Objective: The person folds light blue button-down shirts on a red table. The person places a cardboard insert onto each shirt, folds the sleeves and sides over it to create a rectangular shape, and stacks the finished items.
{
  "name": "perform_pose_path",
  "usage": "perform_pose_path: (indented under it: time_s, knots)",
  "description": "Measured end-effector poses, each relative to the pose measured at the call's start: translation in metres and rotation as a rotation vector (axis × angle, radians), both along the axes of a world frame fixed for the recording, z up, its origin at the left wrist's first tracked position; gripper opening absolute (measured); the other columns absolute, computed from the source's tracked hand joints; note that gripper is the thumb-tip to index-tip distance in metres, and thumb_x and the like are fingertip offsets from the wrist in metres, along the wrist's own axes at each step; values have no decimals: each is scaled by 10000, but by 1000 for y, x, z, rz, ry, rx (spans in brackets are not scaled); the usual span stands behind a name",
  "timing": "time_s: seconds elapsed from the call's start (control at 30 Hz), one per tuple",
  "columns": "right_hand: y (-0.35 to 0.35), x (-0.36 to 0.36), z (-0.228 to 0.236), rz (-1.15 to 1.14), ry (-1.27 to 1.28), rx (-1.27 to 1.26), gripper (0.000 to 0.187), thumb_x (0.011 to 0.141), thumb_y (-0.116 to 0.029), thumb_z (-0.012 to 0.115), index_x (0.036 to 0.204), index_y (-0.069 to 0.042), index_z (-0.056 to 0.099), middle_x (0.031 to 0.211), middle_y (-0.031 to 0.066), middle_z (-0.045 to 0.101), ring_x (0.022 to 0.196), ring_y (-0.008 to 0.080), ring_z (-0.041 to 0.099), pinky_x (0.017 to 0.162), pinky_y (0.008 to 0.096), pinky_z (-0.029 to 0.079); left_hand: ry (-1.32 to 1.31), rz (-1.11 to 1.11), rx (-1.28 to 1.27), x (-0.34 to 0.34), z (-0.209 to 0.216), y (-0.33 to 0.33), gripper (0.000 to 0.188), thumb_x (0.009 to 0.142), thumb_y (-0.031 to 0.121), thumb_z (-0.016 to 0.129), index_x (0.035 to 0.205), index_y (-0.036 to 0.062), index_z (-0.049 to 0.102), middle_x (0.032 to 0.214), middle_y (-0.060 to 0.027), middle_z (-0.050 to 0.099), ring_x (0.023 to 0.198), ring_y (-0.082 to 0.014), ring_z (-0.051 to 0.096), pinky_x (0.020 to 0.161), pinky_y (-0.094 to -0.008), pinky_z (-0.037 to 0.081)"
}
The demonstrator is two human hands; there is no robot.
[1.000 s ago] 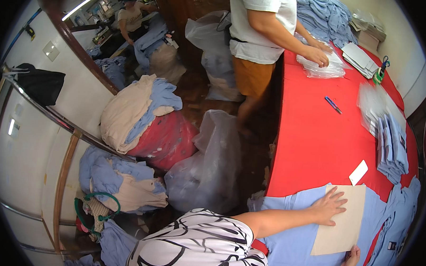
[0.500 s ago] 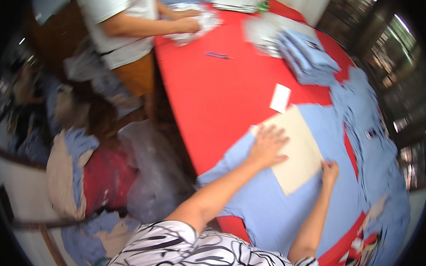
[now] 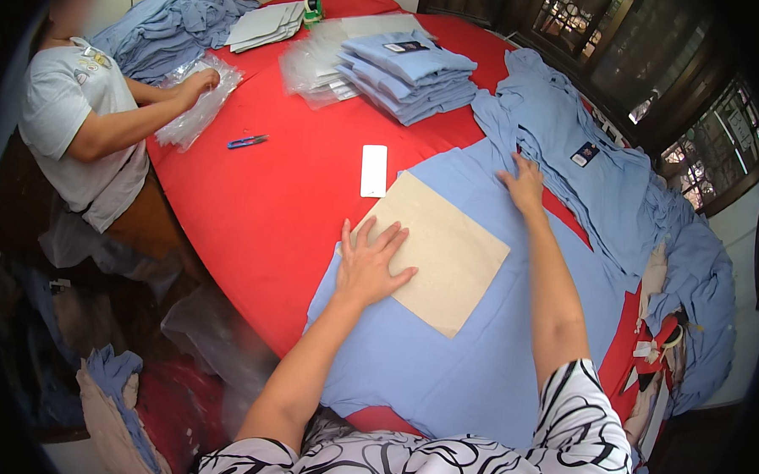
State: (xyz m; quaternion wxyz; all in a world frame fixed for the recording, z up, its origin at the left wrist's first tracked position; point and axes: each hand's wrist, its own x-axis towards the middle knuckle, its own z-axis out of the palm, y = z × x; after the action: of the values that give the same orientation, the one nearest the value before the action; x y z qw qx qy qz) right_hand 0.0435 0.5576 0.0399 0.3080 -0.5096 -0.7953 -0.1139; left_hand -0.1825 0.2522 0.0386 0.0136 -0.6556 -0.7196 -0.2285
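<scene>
A light blue shirt [image 3: 475, 368] is spread on the table in front of me. On it lies a beige cardboard sheet [image 3: 455, 257], set at an angle. My left hand [image 3: 368, 266] rests on the sheet's left edge, palm down with fingers spread. My right hand [image 3: 526, 188] is over the shirt's far right part, near its sleeve, thumb and fingers apart; whether its fingertips touch the cloth is hard to make out. Just beyond the cardboard, a white card tag [image 3: 374, 171] lies partly on the red tablecloth [image 3: 253, 214].
Folded blue shirts [image 3: 408, 77] are stacked beyond, beside clear plastic bags [image 3: 311, 64]. Loose blue shirts [image 3: 561, 152] run along the right edge. Small blue thread snips [image 3: 248, 141] lie left. Across the table, a person [image 3: 88, 131] handles a clear bag [image 3: 201, 102]. White cards [image 3: 266, 26] lie behind.
My right hand has left the cardboard's right edge and moved farther away, toward the shirt's sleeve, its fingers opening. My left hand stays on the sheet. The view has turned to the right.
</scene>
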Motion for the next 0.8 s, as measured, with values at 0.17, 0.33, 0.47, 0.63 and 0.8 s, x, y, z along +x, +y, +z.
perform_pose_path:
  time_s: [0.17, 0.33, 0.47, 0.63, 0.8]
  knots:
    - [-5, -20, 39, 102, 205, -489, 323, 840, -207, 706, 1123, -55, 684, 1011, 156, 701, 977, 319, 654, 884, 385, 493, -59, -52, -9, 0, -3, 8, 670, 818, 551, 654, 1383, 204, 552, 1446, 22, 496, 1425, -330, 278, 1206, -539, 131]
    - [-147, -28, 159, 909, 323, -1031, 372, 871, -259, 703, 1171, -40, 681, 1178, 124, 668, 1146, 236, 595, 974, 347, 457, -80, -4, 1, -5, -2, -7, 568, 863, 409, 634, 1377, 180, 553, 1430, 18, 505, 1416, -325, 310, 1205, -519, 171]
    - [-165, -51, 16, 511, 150, -504, 501, 952, -376, 586, 1340, -60, 570, 1383, 164, 556, 1314, 300, 490, 1104, 398, 358, -2, -120, -23, -4, -2, 8, 527, 882, 77, 538, 1405, 134, 505, 1455, -5, 459, 1419, -319, 312, 1198, -492, 210]
    - [-218, -66, 29, 733, 404, -1069, 452, 985, -361, 533, 1337, -79, 572, 1379, 158, 563, 1318, 310, 484, 1111, 367, 351, -101, -27, 41, -15, -35, 11, 601, 874, 24, 496, 1449, 197, 466, 1487, -56, 417, 1413, -320, 320, 1191, -499, 197]
    - [-158, 102, 31, -63, 112, -221, 469, 814, 73, 463, 1212, -76, 662, 1278, 146, 629, 1276, 323, 512, 1086, 443, 393, 40, -100, 19, -9, -22, 5, 592, 867, 7, 474, 1392, 275, 539, 1501, -69, 398, 1417, -316, 313, 1190, -539, 167]
